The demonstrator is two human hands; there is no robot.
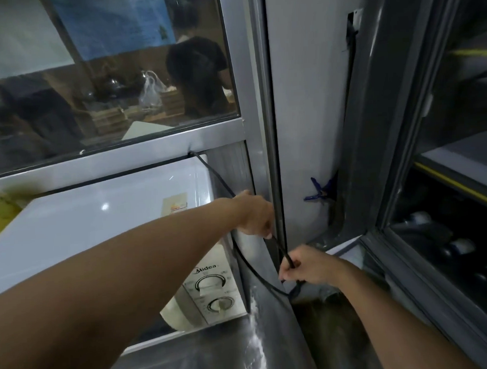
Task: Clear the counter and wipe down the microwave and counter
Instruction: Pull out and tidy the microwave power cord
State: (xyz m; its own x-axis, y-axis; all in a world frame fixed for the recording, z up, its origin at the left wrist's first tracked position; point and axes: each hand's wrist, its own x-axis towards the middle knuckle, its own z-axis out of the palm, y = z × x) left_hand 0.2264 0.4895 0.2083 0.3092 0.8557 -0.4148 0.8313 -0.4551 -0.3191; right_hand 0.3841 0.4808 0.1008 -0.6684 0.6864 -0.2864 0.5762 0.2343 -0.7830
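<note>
Head cam, and my two bare arms fill the lower half of the frame. Nearest, at lower right, my right hand [307, 268] has its fingers curled round a black power cord [285, 254], pinching it where it runs diagonally down past the metal post. A bit further up, mid-frame, my left hand [255, 214] reaches across the microwave and grips the same cord higher up, fingers wrapped on it right beside the post. Below both hands the cord droops in a loop down the side of the microwave toward the counter.

Steel counter [216, 353] sits at bottom centre, with a bright smear of glare on it. On it, centre-left, is the white microwave [98, 218]; two dials and a Midea logo show on its front panel under my left arm. The cord goes up over its back right corner to the window frame.

Further back: a blue clamp [319, 190] on the wall at right of centre, and a glass window [92, 79] at upper left, with a person in a dark shirt behind it.
</note>
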